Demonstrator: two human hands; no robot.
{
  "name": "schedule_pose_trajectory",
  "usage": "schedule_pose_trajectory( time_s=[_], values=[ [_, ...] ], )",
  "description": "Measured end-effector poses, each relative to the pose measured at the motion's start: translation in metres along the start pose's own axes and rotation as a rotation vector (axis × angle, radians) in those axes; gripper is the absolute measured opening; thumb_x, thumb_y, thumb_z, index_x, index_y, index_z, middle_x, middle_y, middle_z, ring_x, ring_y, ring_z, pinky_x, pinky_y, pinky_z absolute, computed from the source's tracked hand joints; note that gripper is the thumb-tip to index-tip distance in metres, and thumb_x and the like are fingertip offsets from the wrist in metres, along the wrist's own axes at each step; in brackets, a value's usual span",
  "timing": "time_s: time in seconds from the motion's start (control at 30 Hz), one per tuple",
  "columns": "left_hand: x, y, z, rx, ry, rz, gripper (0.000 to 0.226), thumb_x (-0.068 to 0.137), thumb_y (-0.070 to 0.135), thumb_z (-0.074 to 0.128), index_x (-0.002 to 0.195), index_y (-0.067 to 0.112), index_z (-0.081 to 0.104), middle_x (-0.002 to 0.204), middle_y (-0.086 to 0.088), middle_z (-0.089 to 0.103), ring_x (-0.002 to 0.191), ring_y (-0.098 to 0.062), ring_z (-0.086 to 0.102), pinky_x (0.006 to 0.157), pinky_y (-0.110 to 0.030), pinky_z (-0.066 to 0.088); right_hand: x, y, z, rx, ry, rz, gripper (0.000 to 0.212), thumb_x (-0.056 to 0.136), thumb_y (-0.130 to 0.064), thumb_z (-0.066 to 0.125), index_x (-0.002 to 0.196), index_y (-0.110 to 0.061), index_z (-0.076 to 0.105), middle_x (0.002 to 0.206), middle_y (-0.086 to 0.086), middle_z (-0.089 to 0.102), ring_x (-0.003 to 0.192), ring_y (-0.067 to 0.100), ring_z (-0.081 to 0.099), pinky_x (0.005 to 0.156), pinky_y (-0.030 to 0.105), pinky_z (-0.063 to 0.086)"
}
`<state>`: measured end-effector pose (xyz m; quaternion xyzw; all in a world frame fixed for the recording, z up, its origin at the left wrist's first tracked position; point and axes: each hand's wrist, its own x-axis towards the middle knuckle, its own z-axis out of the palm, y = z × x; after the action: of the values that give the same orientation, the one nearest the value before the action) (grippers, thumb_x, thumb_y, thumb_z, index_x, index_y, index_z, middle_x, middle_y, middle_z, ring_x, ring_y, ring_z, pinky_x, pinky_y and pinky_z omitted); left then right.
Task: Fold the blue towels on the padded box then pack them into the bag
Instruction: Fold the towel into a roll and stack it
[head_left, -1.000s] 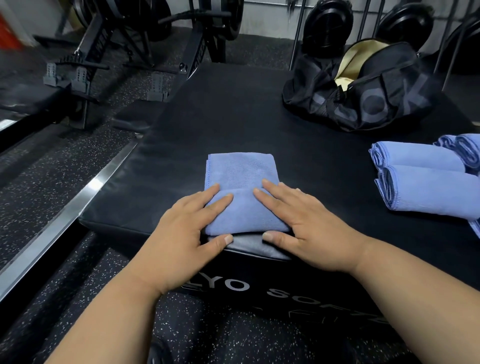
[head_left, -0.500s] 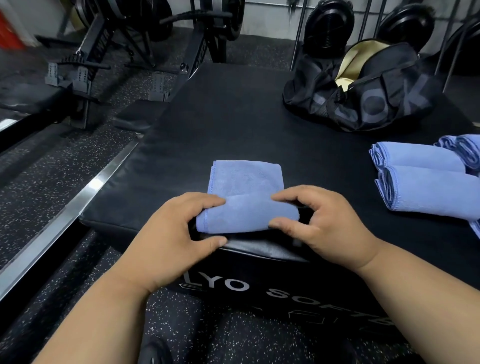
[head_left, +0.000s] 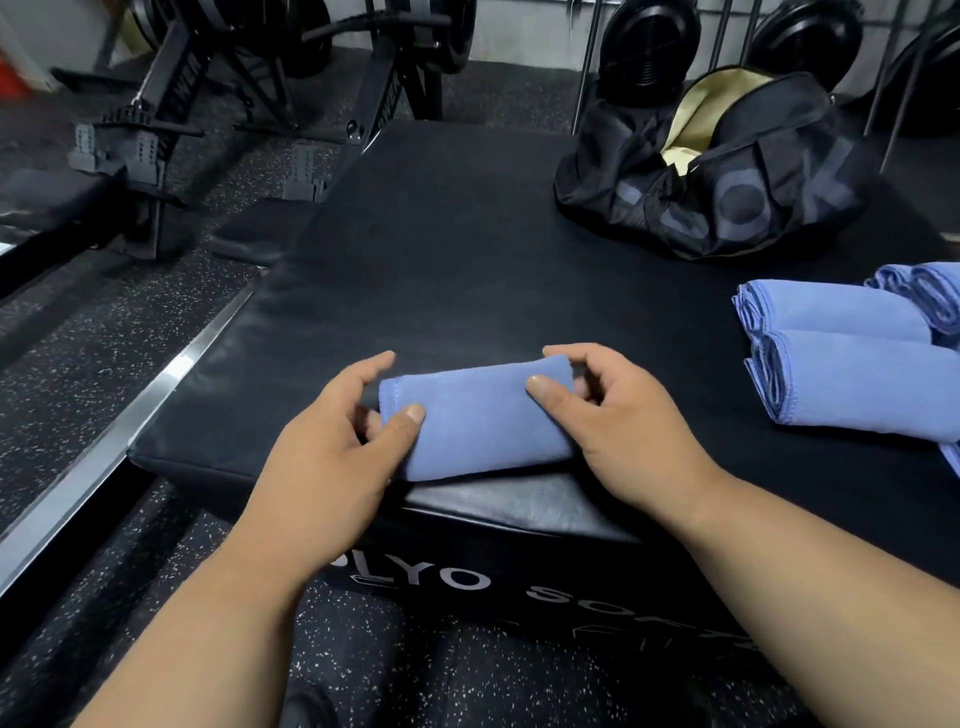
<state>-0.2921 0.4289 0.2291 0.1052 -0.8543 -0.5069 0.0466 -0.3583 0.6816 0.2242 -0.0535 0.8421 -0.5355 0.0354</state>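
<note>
Gripping folded towel (head_left: 475, 418): left hand (head_left: 332, 441), right hand (head_left: 618, 415) | folded stack (head_left: 841, 364) right | bag (head_left: 727, 171) behind

The padded box (head_left: 467, 249) carries silver lettering on its front face, readable in part as "LYO SOF". The black bag (head_left: 727, 197) shows large grey letters "OK", the rest creased away.

A gym: weight plates (head_left: 647, 49), speckled rubber floor (head_left: 67, 332), padded box (head_left: 467, 260).
</note>
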Motion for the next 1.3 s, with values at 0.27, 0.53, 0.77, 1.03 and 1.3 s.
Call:
schedule_pose_trajectory(
  time_s=[0.27,0.53,0.77,1.03,1.3],
  values=[
    [-0.001,0.013,0.008,0.306,0.103,-0.107,0.020,0.097,0.052,0.057,0.112,0.045,0.068,0.088,0.024,0.071,0.087,0.002,0.064,0.072,-0.024,0.047,0.006,-0.007,0.002,-0.364,-0.049,0.014,0.036,0.092,-0.066,0.059,0.105,-0.034,0.069,0.099,-0.015,0.067,0.092,0.004,0.063,0.088,0.035,0.054],
    [-0.006,0.015,0.018,0.400,0.217,-0.138,0.058,0.092,0.061,0.060,0.140,0.030,0.053,0.115,0.009,0.067,0.104,-0.021,0.064,0.082,-0.036,0.044,0.000,-0.016,-0.003,-0.420,-0.076,0.101,0.045,0.088,-0.067,0.063,0.088,-0.022,0.061,0.097,-0.007,0.061,0.081,0.014,0.062,0.077,0.038,0.054],
    [-0.028,0.026,0.038,0.304,0.151,0.100,0.059,0.094,0.057,0.065,0.147,0.041,0.046,0.128,0.019,0.066,0.116,-0.010,0.063,0.096,-0.036,0.051,-0.016,-0.014,-0.027,-0.125,-0.062,0.108,0.032,0.088,-0.048,0.074,0.092,-0.019,0.060,0.078,-0.005,0.060,0.066,0.011,0.051,0.065,0.031,0.043],
    [-0.050,0.040,0.097,0.464,-0.095,0.339,0.073,0.090,0.067,0.053,0.156,0.038,0.044,0.122,0.017,0.059,0.110,-0.016,0.049,0.104,-0.041,0.045,-0.032,0.013,-0.103,0.008,-0.062,0.153,0.035,0.089,-0.032,0.080,0.117,-0.043,0.062,0.096,-0.003,0.065,0.081,0.015,0.059,0.081,0.033,0.048],
    [-0.068,0.077,0.168,0.417,-0.234,0.393,0.079,0.094,0.062,0.061,0.163,0.036,0.033,0.118,0.018,0.046,0.112,-0.010,0.042,0.105,-0.027,0.040,-0.072,0.035,-0.162,-0.570,0.224,0.040,0.045,0.097,-0.036,0.066,0.141,-0.042,0.059,0.123,-0.008,0.063,0.113,0.017,0.060,0.094,0.033,0.048]
  ],
)
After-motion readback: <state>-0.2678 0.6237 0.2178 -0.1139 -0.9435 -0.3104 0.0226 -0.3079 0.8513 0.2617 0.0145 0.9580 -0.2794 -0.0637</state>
